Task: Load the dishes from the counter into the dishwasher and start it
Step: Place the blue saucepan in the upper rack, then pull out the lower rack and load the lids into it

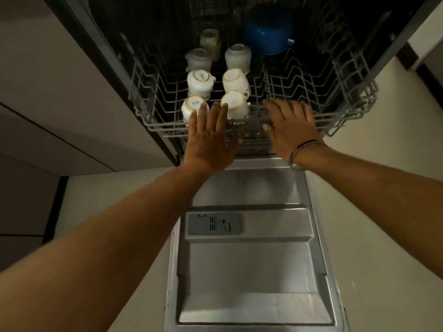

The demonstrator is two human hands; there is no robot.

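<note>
Both hands reached flat over the front rim of the pulled-out upper rack, each grip fully spread and holding nothing: the left hand lay with straight fingers touching the two nearest white cups, the right hand palm-down on the rail at about 3 o'clock from them. Four upturned white cups and three glasses stood in the rack's left half, a blue pot at 1 o'clock behind, above the lowered dishwasher door.

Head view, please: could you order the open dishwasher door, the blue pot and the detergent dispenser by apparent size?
1. Dishwasher door, clearly largest.
2. Detergent dispenser and blue pot: similar in the frame; the pot sits farther back, so I would not rank them.
</note>
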